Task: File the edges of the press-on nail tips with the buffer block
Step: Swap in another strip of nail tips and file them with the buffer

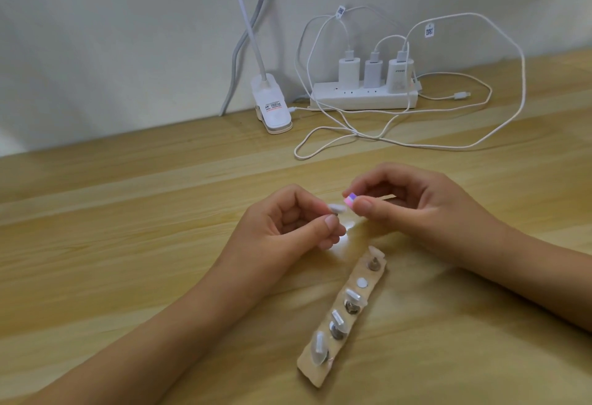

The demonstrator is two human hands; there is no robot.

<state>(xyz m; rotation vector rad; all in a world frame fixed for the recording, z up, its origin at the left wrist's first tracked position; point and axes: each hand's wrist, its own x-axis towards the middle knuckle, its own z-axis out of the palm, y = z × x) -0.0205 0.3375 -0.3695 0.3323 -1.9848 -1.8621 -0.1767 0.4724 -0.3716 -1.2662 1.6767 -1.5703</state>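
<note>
Head view, left hand (282,223) pinching blurred nail tip (336,208), right hand (426,209) pinching half-hidden buffer block (349,201)

buffer block (349,201) mostly hidden by right hand (416,202); nail tip (336,208) blurry; lamp neck (246,20) cut off @ top.

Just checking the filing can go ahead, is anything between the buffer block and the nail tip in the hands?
Nothing visible. The right hand pinches the block, the left hand pinches the tip, and the block's end sits right beside the tip; whether they touch is unclear.
</note>
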